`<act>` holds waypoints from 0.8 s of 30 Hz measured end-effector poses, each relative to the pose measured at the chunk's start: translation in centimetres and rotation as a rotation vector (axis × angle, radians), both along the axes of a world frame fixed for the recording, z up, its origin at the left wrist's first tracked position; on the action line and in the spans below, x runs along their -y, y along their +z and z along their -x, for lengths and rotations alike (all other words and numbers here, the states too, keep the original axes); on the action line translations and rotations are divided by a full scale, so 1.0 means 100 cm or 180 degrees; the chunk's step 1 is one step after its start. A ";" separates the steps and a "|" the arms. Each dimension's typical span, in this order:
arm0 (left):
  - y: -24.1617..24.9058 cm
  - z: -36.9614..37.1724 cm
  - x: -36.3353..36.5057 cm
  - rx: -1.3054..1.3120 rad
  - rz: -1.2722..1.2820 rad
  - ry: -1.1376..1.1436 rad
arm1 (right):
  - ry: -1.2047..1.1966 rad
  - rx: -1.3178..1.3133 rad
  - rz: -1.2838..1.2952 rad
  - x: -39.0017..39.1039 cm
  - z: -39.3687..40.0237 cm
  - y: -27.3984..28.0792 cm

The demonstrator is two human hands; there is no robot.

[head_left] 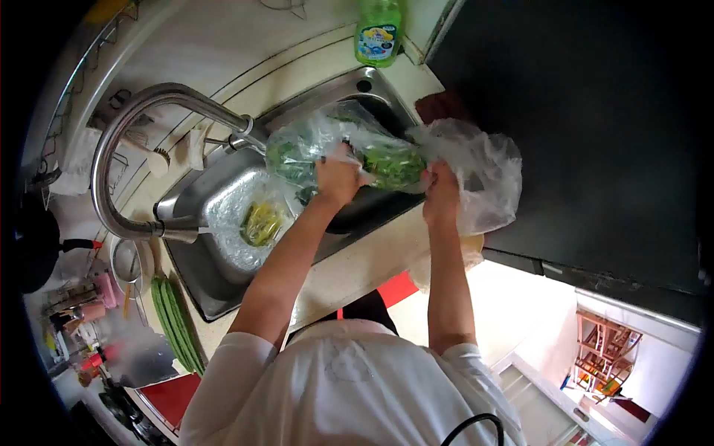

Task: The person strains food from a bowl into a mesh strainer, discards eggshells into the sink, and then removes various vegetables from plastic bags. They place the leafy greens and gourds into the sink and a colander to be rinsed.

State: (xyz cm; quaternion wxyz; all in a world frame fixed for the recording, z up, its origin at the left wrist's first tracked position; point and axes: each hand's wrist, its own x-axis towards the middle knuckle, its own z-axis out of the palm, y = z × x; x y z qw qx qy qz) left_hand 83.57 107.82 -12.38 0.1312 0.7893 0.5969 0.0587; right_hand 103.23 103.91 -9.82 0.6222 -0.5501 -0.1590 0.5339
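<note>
A clear plastic bag (pixel 476 175) with green leafy vegetables (pixel 394 167) inside stretches over the right basin of the sink. My left hand (pixel 340 177) is closed on the middle of the bag, its fingertips partly hidden by plastic. At the bag's right part, my right hand (pixel 442 192) grips the crumpled film beside the greens. Some yellow-green vegetable (pixel 261 224) lies in the left basin, below and left of my left hand. Water appears to run from the faucet (pixel 178 227) into that basin.
The steel double sink (pixel 216 301) is set in a pale counter (pixel 357 276). A green dish soap bottle (pixel 378 33) stands behind it. Long ridged green gourds (pixel 176 323) lie at the left, near a strainer (pixel 125 260). A large dark surface (pixel 565 149) bounds the right.
</note>
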 end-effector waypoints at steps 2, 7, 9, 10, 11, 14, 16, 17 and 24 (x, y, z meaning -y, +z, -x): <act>0.000 0.003 -0.002 -0.0019 -0.0055 -0.0085 | -0.0067 0.0237 0.0011 -0.003 0.019 0.016; -0.028 0.010 0.001 -0.0306 -0.0324 -0.0474 | 0.0965 0.2537 -0.0106 0.012 0.067 0.063; -0.041 0.018 0.020 0.0036 -0.1212 -0.0344 | 0.1418 0.3239 -0.0314 0.031 0.098 0.062; -0.042 0.019 0.028 0.0099 -0.1352 -0.0236 | 0.1665 0.3455 -0.0475 0.039 0.114 0.054; -0.039 0.021 0.036 0.0065 -0.0993 -0.0297 | 0.1855 0.3782 -0.0357 0.038 0.126 0.044; -0.025 0.030 0.047 0.0013 -0.0001 -0.0471 | 0.2104 0.4283 -0.0067 0.031 0.141 0.015; -0.014 0.036 0.054 0.0024 0.0679 -0.0526 | 0.1835 0.4122 -0.0814 0.029 0.134 0.007; 0.003 0.040 0.059 0.0032 0.1053 -0.0556 | 0.1713 0.3993 -0.1152 0.031 0.134 0.009; 0.042 0.032 0.099 0.0259 0.0157 0.0110 | 0.2571 0.2962 -0.0190 -0.003 0.121 -0.031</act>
